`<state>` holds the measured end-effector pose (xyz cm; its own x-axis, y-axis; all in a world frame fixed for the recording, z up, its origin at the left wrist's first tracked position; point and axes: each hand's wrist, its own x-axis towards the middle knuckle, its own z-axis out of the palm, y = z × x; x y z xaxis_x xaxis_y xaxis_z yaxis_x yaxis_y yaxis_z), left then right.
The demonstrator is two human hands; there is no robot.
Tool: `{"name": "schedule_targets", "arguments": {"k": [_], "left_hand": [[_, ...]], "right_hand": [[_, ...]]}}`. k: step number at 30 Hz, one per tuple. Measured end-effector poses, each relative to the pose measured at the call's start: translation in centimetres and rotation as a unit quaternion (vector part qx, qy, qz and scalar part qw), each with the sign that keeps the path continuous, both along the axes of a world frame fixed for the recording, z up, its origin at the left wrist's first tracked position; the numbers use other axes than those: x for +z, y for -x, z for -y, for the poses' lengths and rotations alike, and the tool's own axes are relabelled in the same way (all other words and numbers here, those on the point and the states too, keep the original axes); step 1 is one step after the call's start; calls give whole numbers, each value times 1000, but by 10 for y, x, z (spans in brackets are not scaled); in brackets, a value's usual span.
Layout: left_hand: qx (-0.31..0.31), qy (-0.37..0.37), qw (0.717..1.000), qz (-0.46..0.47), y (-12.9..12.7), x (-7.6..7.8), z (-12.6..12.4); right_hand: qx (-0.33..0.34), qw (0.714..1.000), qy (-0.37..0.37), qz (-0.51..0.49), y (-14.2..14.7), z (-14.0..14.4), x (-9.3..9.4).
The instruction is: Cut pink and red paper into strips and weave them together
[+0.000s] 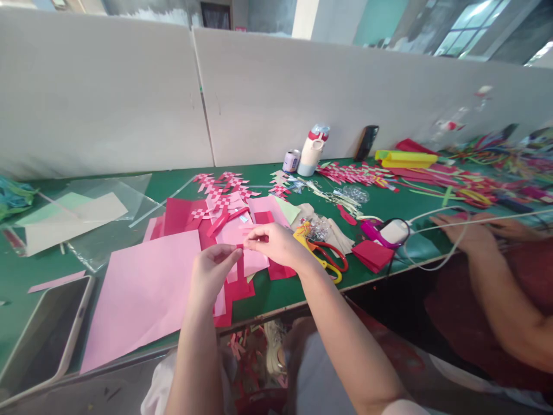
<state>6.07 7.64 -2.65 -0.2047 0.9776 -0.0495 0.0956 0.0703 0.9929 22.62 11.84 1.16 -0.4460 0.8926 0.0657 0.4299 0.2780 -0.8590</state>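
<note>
My left hand point(215, 270) is closed in a pinch, with a narrow red paper strip point(240, 266) hanging at its thumb tip. Close beside it, my right hand point(276, 244) pinches with thumb and forefinger; what lies between those fingertips is too small to make out. Below both hands is a pile of red and pink paper, including a light pink sheet point(149, 288) at the left. Woven red-and-pink checkered paper pieces point(222, 193) lie just beyond. Scissors with orange and yellow handles point(330, 259) rest right of my right hand.
A phone point(47, 331) lies at the left front edge. Toward the back stand a can point(291, 161), a white bottle point(311, 153) and a dark upright object point(366, 143). A white cable point(460, 236) loops near a co-worker's hands point(469, 232) at right. A white partition point(108, 92) runs behind.
</note>
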Motion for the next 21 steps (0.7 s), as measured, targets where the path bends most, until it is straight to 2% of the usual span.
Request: {"name": "schedule_targets", "arguments": {"k": [7,12,16,21], "left_hand": [[-39,17,999,-27,2,-1,-1],[-64,-8,995,-71,4,1,0],[-87,-13,991,-98,10,0,2],[-81,-4,991,-105,17,-1,3]], "right_hand": [[-5,1000,-16,26,-1,1,0],[4,998,-41,41,-2,3,-3],[26,998,-14,61,-7,6,-9],[27,998,37,47,-22,4,-22]]}}
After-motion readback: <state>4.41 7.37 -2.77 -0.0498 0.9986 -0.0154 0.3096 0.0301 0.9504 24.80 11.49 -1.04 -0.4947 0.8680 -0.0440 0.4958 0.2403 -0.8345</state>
